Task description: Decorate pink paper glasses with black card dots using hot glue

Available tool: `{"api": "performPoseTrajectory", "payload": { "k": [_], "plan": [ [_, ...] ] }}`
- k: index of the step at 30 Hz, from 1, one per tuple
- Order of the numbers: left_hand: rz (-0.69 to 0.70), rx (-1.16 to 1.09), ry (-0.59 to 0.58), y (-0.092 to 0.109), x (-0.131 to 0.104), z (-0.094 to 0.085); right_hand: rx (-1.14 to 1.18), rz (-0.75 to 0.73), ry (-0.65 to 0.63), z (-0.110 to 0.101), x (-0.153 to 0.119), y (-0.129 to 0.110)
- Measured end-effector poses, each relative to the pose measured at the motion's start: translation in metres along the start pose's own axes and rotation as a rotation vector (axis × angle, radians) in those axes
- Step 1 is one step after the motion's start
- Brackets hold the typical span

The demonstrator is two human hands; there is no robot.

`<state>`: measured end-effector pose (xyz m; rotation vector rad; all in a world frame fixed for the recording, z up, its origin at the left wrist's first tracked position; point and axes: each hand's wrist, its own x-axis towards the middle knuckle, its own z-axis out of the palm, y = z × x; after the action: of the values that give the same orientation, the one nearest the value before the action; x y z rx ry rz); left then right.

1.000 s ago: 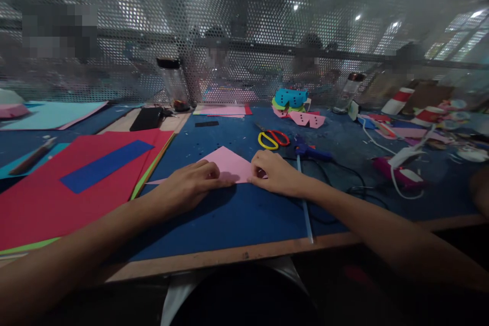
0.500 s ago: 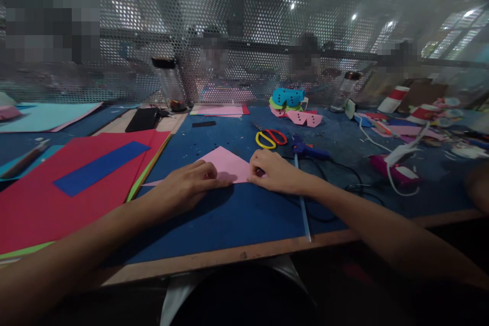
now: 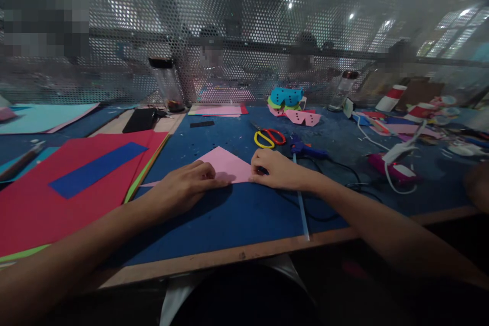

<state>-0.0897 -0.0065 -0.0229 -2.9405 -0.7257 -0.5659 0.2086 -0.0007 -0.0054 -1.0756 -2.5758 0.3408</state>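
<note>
A folded pink paper lies on the blue table mat, its peak pointing away from me and its straight edge towards me. My left hand presses on the lower left of the paper, fingers curled and thumb along the near edge. At the right corner, my right hand pinches the paper between thumb and fingers. Just beyond that hand are scissors with one yellow and one red handle. A blue glue gun rests to their right, with a clear glue stick reaching towards the table edge.
Red sheets with a blue strip lie at the left. Behind are a black phone, a glass bottle and cut paper shapes. A pink device with a white cable is at the right.
The view has shifted very slightly. Both hands remain on the pink paper in nearly the same pose, the right thumb and fingers still at its corner.
</note>
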Motion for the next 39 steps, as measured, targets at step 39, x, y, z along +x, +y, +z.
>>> {"api": "performPoseTrajectory", "payload": {
  "k": [39],
  "plan": [
    [0.011, 0.004, -0.004, 0.000, 0.000, -0.001, 0.017, 0.062, -0.125, -0.022, -0.007, 0.010]
  ]
}}
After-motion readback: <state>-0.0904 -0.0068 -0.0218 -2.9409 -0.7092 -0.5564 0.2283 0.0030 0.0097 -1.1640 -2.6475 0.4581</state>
